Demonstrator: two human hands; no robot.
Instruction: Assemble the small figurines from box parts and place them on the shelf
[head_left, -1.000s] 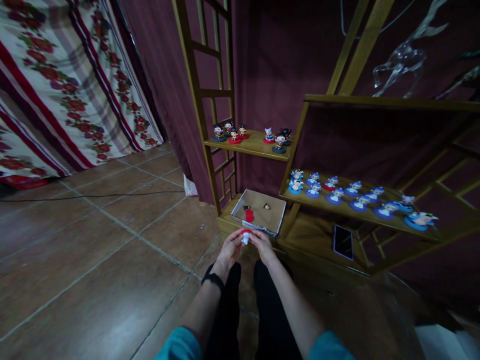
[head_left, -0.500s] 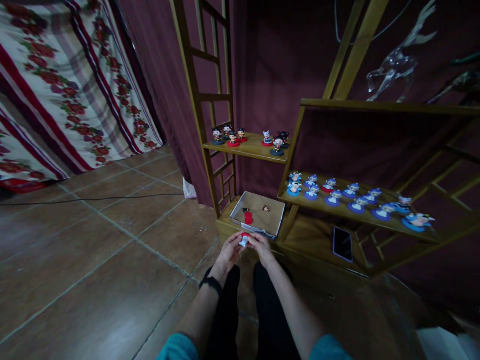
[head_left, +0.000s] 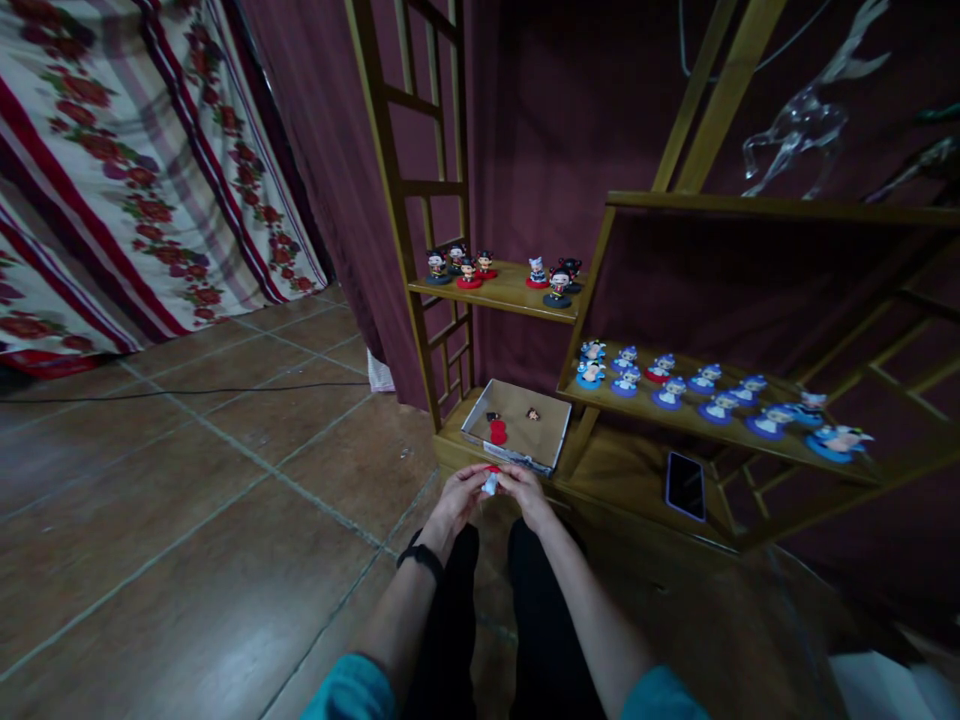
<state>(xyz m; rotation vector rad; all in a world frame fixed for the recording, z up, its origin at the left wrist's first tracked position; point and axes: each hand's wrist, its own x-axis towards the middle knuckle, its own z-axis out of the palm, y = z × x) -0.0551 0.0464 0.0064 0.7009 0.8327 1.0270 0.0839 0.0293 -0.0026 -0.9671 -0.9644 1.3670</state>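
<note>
Between my hands is a small white figurine [head_left: 490,485] with a red round base, partly hidden by my fingers. My left hand [head_left: 460,497] pinches it from the left, and my right hand [head_left: 526,495] grips it from the other side. Just beyond my fingers lies a shallow cardboard box [head_left: 517,398] on the low shelf. Inside it are red discs [head_left: 498,431], a small dark piece [head_left: 492,416] and a small figurine part [head_left: 532,413].
Several figurines with red or dark bases stand on the upper left shelf [head_left: 517,290]. Blue and purple ones line the right shelf [head_left: 637,402]. A phone [head_left: 685,486] lies on the bottom shelf. A clear deer ornament [head_left: 806,120] stands at top right; a cable [head_left: 187,392] crosses the tiled floor.
The figurine has turned slightly between my fingers, and my hands stay in nearly the same place. The whole view has shifted a little.
</note>
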